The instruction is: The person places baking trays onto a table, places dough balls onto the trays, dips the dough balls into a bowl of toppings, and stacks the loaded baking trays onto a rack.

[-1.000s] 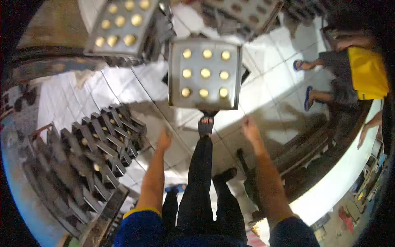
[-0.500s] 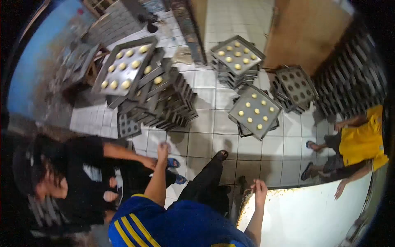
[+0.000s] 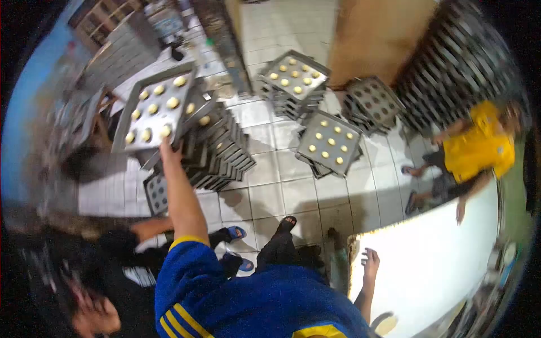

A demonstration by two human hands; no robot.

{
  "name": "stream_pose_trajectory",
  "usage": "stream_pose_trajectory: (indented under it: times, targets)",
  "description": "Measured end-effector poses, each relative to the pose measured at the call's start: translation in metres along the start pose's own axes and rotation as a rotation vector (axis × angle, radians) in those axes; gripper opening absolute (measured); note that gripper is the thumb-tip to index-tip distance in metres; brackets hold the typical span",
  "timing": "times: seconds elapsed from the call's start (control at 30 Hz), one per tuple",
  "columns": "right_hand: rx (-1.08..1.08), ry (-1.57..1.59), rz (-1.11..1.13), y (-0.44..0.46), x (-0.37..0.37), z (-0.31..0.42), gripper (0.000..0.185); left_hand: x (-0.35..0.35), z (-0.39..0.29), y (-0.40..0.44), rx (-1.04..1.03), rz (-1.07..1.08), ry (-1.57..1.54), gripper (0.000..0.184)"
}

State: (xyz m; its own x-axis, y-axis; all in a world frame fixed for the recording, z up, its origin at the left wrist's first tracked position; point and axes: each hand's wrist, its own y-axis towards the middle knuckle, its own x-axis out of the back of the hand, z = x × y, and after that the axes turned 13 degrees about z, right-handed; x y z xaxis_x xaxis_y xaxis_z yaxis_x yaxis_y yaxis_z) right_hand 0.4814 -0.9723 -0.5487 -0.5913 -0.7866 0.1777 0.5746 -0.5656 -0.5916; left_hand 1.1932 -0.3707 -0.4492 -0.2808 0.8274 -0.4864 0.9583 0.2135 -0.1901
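Note:
My left hand (image 3: pixel 171 151) reaches out to the near right corner of the top tray (image 3: pixel 151 115), at the left. The tray carries several pale dough balls (image 3: pixel 172 103); one lies right at my fingertips. Whether my fingers grip the tray's edge or only touch it is unclear. Beneath it rises a tall pile of crisscrossed trays (image 3: pixel 225 152). My right hand (image 3: pixel 370 260), low on the right, is held over the corner of a white surface (image 3: pixel 428 253) with its fingers apart and nothing in them.
Two shorter stacks with dough-topped trays (image 3: pixel 294 75) (image 3: pixel 328 143) stand on the tiled floor. Beside them is a stack topped by a dark-pitted tray (image 3: pixel 373 103). A person in yellow (image 3: pixel 479 146) is at the right; another in black (image 3: pixel 127 281) is at lower left.
My left hand has moved forward and left to the top tray. My right hand has opened over the white surface. The view has swung from the central floor stack toward the left pile.

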Motion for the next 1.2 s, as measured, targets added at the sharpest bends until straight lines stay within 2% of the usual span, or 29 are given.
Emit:
stream_pose_trajectory:
  times: [0.07,0.1,0.13,0.2,0.23,0.27,0.53,0.63,0.67,0.7,0.73,0.77,0.83,0.9,0.97,1.03,1.07,1.13,1.2]
  targets:
    - [0.061,0.029,0.007,-0.011,-0.021,0.003,0.032,0.0,0.004,-0.006,-0.008,0.036,-0.098,0.04]
    - [0.073,-0.008,0.002,-0.011,-0.022,-0.005,0.031,0.003,0.002,-0.018,0.021,0.239,0.004,0.042]
    - [0.035,0.044,0.013,-0.03,-0.032,0.023,0.031,0.001,0.005,-0.036,0.028,0.219,-0.021,0.04]
    - [0.124,0.016,-0.038,-0.047,-0.029,0.018,0.032,0.001,0.02,-0.077,0.044,0.243,0.06,0.039]
    - [0.037,0.062,-0.044,-0.059,-0.026,0.016,0.037,0.007,0.028,-0.101,0.048,0.255,0.117,0.038]
    - [0.053,0.064,-0.083,-0.066,-0.019,0.006,0.038,0.012,0.035,-0.129,0.044,0.263,0.176,0.037]
    - [0.058,0.165,-0.34,-0.15,0.073,-0.12,0.033,0.082,0.099,-0.342,0.165,0.415,0.58,0.034]
    - [0.064,0.207,-0.511,-0.199,0.133,-0.186,0.034,0.085,0.129,-0.397,0.186,0.597,0.736,0.033]
    - [0.043,0.195,-0.632,-0.216,0.157,-0.203,0.033,0.076,0.145,-0.41,0.124,0.736,0.841,0.033]
    - [0.11,0.065,-0.806,-0.229,0.182,-0.233,0.032,0.062,0.166,-0.429,0.065,0.875,0.928,0.032]
    - [0.02,0.1,-0.925,-0.242,0.207,-0.26,0.032,0.045,0.191,-0.447,0.102,0.996,0.903,0.032]
    - [0.016,-0.017,-1.099,-0.262,0.227,-0.264,0.032,0.018,0.227,-0.478,0.438,0.972,0.628,0.031]
    - [-0.135,-0.064,-1.201,-0.286,0.27,-0.284,0.034,-0.026,0.283,-0.544,0.694,1.043,0.608,0.031]
    - [-0.192,-0.133,-1.136,-0.297,0.299,-0.303,0.033,-0.042,0.343,-0.582,0.84,1.156,0.577,0.038]
    - [-0.245,-0.199,-1.058,-0.301,0.315,-0.311,0.032,-0.05,0.398,-0.62,0.855,1.177,0.534,0.05]
    - [-0.247,-0.395,-0.932,-0.297,0.34,-0.315,0.032,-0.079,0.414,-0.687,0.852,1.144,0.779,0.062]
    - [-0.204,-0.473,-0.932,-0.29,0.349,-0.32,0.028,-0.092,0.416,-0.717,0.851,1.137,0.793,0.062]
    - [-0.245,-0.502,-0.862,-0.283,0.367,-0.322,0.027,-0.103,0.426,-0.764,0.814,1.367,0.771,0.062]
    - [-0.305,-0.585,-0.773,-0.279,0.365,-0.315,0.025,-0.102,0.431,-0.773,0.852,1.352,0.786,0.062]
